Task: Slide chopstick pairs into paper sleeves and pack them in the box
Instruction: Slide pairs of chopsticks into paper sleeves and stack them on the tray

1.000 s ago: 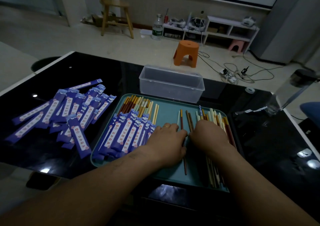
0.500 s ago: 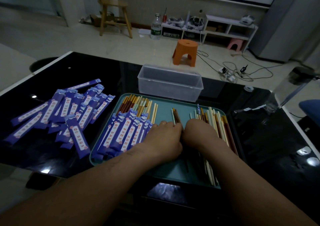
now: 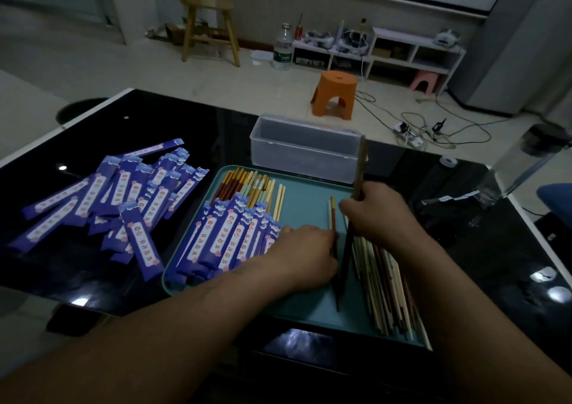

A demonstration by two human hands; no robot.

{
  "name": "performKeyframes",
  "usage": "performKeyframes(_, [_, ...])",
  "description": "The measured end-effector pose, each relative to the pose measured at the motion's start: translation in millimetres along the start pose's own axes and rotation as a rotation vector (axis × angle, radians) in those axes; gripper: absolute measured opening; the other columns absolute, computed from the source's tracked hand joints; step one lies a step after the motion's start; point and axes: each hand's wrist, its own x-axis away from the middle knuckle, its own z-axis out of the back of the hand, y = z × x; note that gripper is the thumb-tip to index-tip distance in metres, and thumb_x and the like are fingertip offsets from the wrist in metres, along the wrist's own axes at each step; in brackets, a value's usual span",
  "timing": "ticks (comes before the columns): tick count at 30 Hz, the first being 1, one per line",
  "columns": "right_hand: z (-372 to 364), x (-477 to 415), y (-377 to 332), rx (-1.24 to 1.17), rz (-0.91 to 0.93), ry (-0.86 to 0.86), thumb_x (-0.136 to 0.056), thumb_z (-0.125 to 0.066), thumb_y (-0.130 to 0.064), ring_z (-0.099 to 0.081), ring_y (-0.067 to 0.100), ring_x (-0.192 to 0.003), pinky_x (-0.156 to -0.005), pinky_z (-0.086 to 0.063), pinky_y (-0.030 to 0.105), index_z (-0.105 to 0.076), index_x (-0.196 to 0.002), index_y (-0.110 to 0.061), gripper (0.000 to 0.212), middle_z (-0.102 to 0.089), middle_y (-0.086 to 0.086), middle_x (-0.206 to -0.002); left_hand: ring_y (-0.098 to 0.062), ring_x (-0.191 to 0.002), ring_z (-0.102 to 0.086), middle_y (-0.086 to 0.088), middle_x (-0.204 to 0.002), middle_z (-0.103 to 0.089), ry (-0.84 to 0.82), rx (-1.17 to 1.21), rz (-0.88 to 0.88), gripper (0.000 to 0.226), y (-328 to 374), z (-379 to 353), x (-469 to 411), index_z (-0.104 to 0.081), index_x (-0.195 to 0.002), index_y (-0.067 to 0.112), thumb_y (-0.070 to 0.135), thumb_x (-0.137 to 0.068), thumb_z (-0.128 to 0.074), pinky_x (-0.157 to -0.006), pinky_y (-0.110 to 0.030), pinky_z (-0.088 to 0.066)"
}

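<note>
My right hand (image 3: 379,217) grips a dark chopstick pair (image 3: 345,264), lifted and tilted, with its top ends over the clear plastic box (image 3: 303,152) and its tips near the teal tray (image 3: 306,211). My left hand (image 3: 303,255) rests on the tray, its fingertips against a red-brown chopstick (image 3: 332,214) lying there. Loose chopsticks (image 3: 387,286) lie in a heap under my right wrist. Sleeved chopsticks (image 3: 229,239) in purple paper fill the tray's left side. Empty purple sleeves (image 3: 102,199) are scattered on the black table.
The box stands just behind the tray. A second bundle of bare chopsticks (image 3: 247,183) lies at the tray's far left. A roll of tape (image 3: 449,161) and a clear plastic bag (image 3: 495,183) sit at the table's right. An orange stool (image 3: 335,93) stands on the floor beyond.
My right hand has risen from the tray with a dark chopstick pair, tilting it upright. My left hand stays low on the tray.
</note>
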Motion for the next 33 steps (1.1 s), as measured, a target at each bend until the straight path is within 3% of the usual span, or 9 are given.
performKeyframes(3, [9.8,5.3,-4.4,-0.149,0.101,0.164,-0.094,-0.058,-0.027,-0.067,0.034,-0.072,-0.067,-0.058,0.05,-0.06,-0.082,-0.016,0.016,-0.065,0.007,-0.075,-0.033,-0.123,-0.059,-0.009,-0.132,-0.067,-0.062,0.134,0.006,0.042,6.2,3.4,-1.9,-0.059,-0.137,0.024,0.024,-0.095,-0.053,-0.105,-0.046,-0.044])
performKeyframes(5, [12.6,8.7,-10.3,-0.292,0.176,0.228,-0.099,-0.056,-0.028,-0.067,0.033,-0.074,-0.067,-0.059,0.058,-0.059,-0.09,-0.021,0.012,-0.066,0.007,-0.082,-0.03,-0.122,-0.061,-0.009,-0.134,-0.067,-0.017,0.287,0.043,0.042,6.0,10.9,-1.6,-0.058,-0.142,0.02,0.018,-0.1,-0.052,-0.104,-0.042,-0.049])
performKeyframes(8, [6.0,13.8,-23.0,-0.383,0.306,0.257,-0.104,-0.054,-0.025,-0.068,0.028,-0.071,-0.064,-0.06,0.054,-0.057,-0.103,-0.021,0.005,-0.066,0.008,-0.085,-0.019,-0.111,-0.066,-0.004,-0.128,-0.068,0.225,0.499,0.148,0.033,-6.5,29.1,4.4,-0.057,-0.138,0.019,0.015,-0.105,-0.049,-0.093,-0.042,-0.058])
performKeyframes(11, [-18.0,17.4,-30.6,-0.311,0.373,0.181,-0.105,-0.057,-0.027,-0.069,0.023,-0.068,-0.064,-0.06,0.051,-0.054,-0.097,-0.025,0.009,-0.066,0.004,-0.079,-0.012,-0.102,-0.064,-0.001,-0.124,-0.067,0.383,0.567,0.21,0.027,-28.5,48.2,16.4,-0.057,-0.132,0.02,0.017,-0.107,-0.047,-0.081,-0.036,-0.059])
performKeyframes(14, [-42.1,16.6,-31.3,-0.171,0.36,0.049,-0.103,-0.058,-0.033,-0.068,0.02,-0.071,-0.069,-0.059,0.05,-0.053,-0.091,-0.027,0.014,-0.067,0.0,-0.079,-0.01,-0.097,-0.065,0.0,-0.119,-0.07,0.388,0.514,0.251,0.021,-47.9,54.5,30.0,-0.059,-0.121,0.024,0.016,-0.105,-0.047,-0.079,-0.035,-0.057])
performKeyframes(19, [-54.4,8.9,-41.4,-0.149,0.378,0.04,-0.104,-0.055,-0.035,-0.065,0.021,-0.071,-0.069,-0.056,0.047,-0.054,-0.087,-0.024,0.02,-0.066,0.0,-0.077,-0.017,-0.093,-0.066,0.0,-0.111,-0.069,0.342,0.471,0.251,0.017,-60.2,57.1,42.3,-0.058,-0.114,0.028,0.019,-0.103,-0.048,-0.083,-0.045,-0.059])
performKeyframes(24, [-72.9,5.7,-54.8,0.029,0.39,0.028,-0.105,-0.051,-0.039,-0.058,0.022,-0.071,-0.064,-0.046,0.039,-0.049,-0.082,-0.028,0.026,-0.058,-0.005,-0.076,-0.021,-0.084,-0.061,0.0,-0.101,-0.065,0.345,0.176,0.269,0.01,-86.7,76.5,60.7,-0.059,-0.108,0.023,0.027,-0.103,-0.051,-0.077,-0.04,-0.055])
performKeyframes(27, [-77.3,9.0,-67.7,0.097,0.466,0.049,-0.105,-0.049,-0.04,-0.054,0.021,-0.071,-0.061,-0.039,0.036,-0.048,-0.087,-0.031,0.021,-0.056,-0.006,-0.08,-0.026,-0.087,-0.058,-0.006,-0.11,-0.061,0.378,-0.036,0.377,0.011,-114.5,92.9,72.5,-0.056,-0.104,0.02,0.031,-0.102,-0.054,-0.074,-0.041,-0.05])
performKeyframes(33, [-87.2,14.2,-75.6,0.165,0.496,0.04,-0.106,-0.044,-0.044,-0.056,0.015,-0.074,-0.059,-0.038,0.03,-0.057,-0.103,-0.03,0.019,-0.062,-0.006,-0.092,-0.038,-0.122,-0.057,-0.013,-0.159,-0.029,0.222,-0.16,0.768,0.063,-165.9,109.3,90.1,-0.039,-0.146,0.016,0.044,-0.097,-0.066,-0.089,-0.046,-0.049])
